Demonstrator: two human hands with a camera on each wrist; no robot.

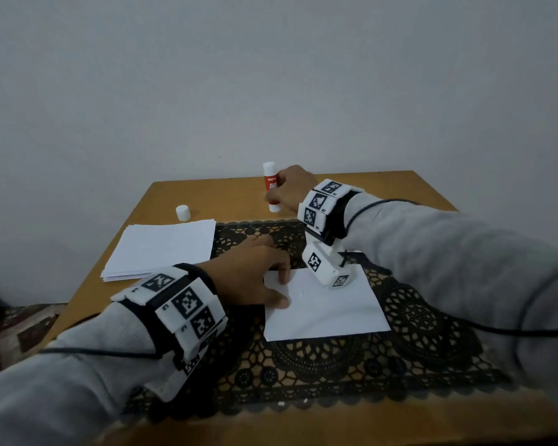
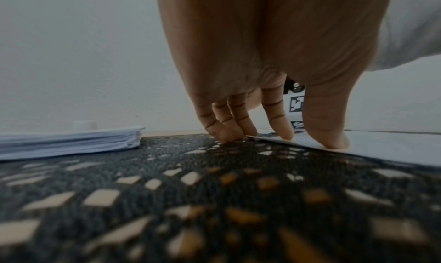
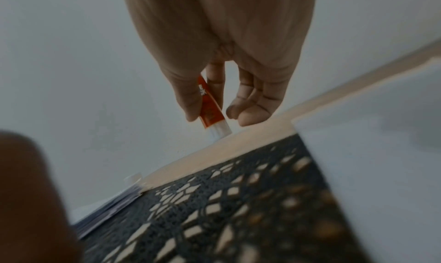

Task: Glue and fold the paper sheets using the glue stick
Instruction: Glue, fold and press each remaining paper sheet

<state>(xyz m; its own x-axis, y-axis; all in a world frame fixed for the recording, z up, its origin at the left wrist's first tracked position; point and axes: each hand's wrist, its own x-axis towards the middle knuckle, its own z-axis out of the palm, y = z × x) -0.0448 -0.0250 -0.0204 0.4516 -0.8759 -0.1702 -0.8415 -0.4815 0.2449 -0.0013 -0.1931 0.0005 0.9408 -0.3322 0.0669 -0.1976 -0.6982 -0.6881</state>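
Tabletop scene: right hand grips upright glue stick.

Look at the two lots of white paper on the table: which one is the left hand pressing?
The single sheet on the black lace mat, under the left hand; the stack beside it lies untouched.

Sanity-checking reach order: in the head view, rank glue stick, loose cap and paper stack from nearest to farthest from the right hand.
1. glue stick: held in the right hand.
2. cap: to its left, on bare table.
3. paper stack: left and closer to the person.
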